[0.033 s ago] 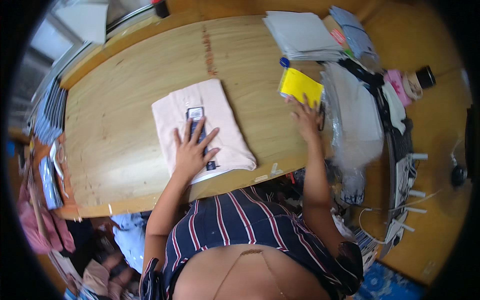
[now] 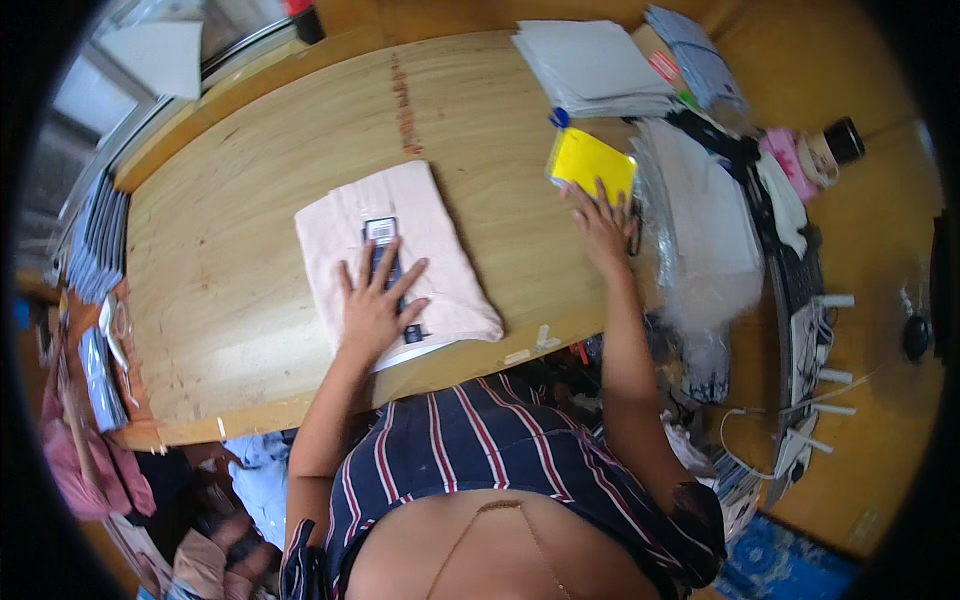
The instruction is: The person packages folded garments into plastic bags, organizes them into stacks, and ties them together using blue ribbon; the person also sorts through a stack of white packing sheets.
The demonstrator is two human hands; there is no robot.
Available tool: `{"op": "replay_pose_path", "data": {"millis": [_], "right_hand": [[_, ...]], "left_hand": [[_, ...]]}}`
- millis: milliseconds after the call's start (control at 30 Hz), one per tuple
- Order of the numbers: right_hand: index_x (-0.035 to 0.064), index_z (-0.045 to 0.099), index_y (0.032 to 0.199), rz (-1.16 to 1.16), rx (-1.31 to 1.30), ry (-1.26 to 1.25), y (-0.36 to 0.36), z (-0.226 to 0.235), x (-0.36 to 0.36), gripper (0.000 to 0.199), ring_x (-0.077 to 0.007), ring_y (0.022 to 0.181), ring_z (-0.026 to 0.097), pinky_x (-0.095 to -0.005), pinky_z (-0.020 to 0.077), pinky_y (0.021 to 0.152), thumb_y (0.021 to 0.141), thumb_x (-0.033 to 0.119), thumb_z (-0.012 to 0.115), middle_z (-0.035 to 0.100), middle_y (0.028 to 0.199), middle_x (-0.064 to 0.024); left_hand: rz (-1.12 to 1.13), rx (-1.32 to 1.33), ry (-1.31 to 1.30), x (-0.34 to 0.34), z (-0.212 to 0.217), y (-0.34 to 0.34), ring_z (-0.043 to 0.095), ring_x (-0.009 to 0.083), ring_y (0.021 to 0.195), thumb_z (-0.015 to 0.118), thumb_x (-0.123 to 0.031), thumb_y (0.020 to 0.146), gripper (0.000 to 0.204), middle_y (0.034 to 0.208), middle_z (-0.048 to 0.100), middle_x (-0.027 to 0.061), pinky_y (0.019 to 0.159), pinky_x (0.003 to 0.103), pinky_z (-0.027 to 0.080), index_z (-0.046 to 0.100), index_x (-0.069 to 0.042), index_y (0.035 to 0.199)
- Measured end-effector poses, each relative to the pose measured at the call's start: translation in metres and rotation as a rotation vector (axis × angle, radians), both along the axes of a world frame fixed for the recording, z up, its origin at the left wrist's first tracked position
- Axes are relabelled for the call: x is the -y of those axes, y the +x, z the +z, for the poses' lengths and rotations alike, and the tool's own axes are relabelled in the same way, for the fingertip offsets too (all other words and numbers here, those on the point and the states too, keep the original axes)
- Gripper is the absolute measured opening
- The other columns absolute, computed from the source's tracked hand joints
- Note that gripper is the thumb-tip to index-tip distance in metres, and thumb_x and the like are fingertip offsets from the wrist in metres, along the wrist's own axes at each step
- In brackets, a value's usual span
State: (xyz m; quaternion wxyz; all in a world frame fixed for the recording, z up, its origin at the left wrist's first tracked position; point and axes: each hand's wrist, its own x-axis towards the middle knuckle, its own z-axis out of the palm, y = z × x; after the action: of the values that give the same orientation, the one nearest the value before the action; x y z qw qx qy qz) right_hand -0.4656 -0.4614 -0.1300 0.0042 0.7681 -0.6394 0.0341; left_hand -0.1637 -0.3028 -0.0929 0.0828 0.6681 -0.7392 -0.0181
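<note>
A folded pale pink garment (image 2: 430,270) lies on the wooden table, with a dark tag bearing a white label (image 2: 381,231) on its front. My left hand (image 2: 375,310) rests flat on it, fingers spread over the tag. White card or paper shows under the garment's near edge. To the right, a bright yellow pad or packet (image 2: 590,165) lies near a clear plastic sheet. My right hand (image 2: 602,228) is open, its fingertips at the yellow item's near edge. A dark handle-like loop (image 2: 634,235) is partly hidden beside that hand.
White sheets (image 2: 595,65) are stacked at the far right, beside a packed blue garment (image 2: 695,50). Clear plastic bags (image 2: 700,230) lie along the right side. Folded blue garments (image 2: 95,240) line the left edge. Another person's pink sleeve (image 2: 95,460) shows lower left.
The whole view has shifted slightly. Both hands stay in nearly the same places, the left on the pink garment and the right at the yellow item.
</note>
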Motion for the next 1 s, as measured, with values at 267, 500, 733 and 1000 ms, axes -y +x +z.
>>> {"op": "replay_pose_path", "data": {"millis": [267,500,733,1000], "right_hand": [[0.0129,0.057,0.099,-0.096,0.137,-0.404,-0.042,0.032,0.036,0.031,-0.0251,0.104,0.041,-0.0415,0.0329,0.082,0.069,0.02,0.058,0.044,0.115,-0.0095],[0.0113,0.057,0.096,-0.579,0.168,0.006,-0.126,0.078,-0.032,0.027,-0.0312,0.083,0.054,-0.0382,0.0417,0.073,0.073,0.024,0.052,0.056,0.09,-0.0149],[-0.0017,0.054,0.092,-0.736,1.489,-0.892,-0.247,0.11,-0.061,0.017,-0.0213,0.075,0.055,-0.0334,0.0473,0.059,0.079,0.005,0.046,0.056,0.088,-0.0114],[0.0089,0.056,0.097,-0.272,0.361,-0.642,-0.041,0.135,-0.073,0.023,-0.0249,0.066,0.056,-0.0335,0.0438,0.058,0.076,0.015,0.048,0.058,0.078,-0.011]], "left_hand": [[-0.062,0.084,0.076,0.01,0.007,0.033,0.014,0.0278,0.123,0.051,-0.045,0.07,0.049,0.132,0.022,0.0039,0.093,0.055,0.008,0.043,-0.03,0.116],[-0.172,-0.132,-0.099,0.032,0.037,-0.024,0.022,0.0303,0.119,0.054,-0.03,0.071,0.052,0.125,0.031,0.0108,0.095,0.047,0.014,0.039,-0.013,0.118],[-0.461,-0.456,-0.159,0.063,0.053,-0.101,0.039,0.0278,0.106,0.056,-0.018,0.071,0.044,0.11,0.045,0.0106,0.085,0.039,0.03,0.044,-0.007,0.111],[-0.106,-1.324,0.003,0.064,0.044,-0.116,0.05,0.0186,0.088,0.053,-0.013,0.077,0.056,0.11,0.046,0.0145,0.074,0.03,0.04,0.024,-0.008,0.124]]}}
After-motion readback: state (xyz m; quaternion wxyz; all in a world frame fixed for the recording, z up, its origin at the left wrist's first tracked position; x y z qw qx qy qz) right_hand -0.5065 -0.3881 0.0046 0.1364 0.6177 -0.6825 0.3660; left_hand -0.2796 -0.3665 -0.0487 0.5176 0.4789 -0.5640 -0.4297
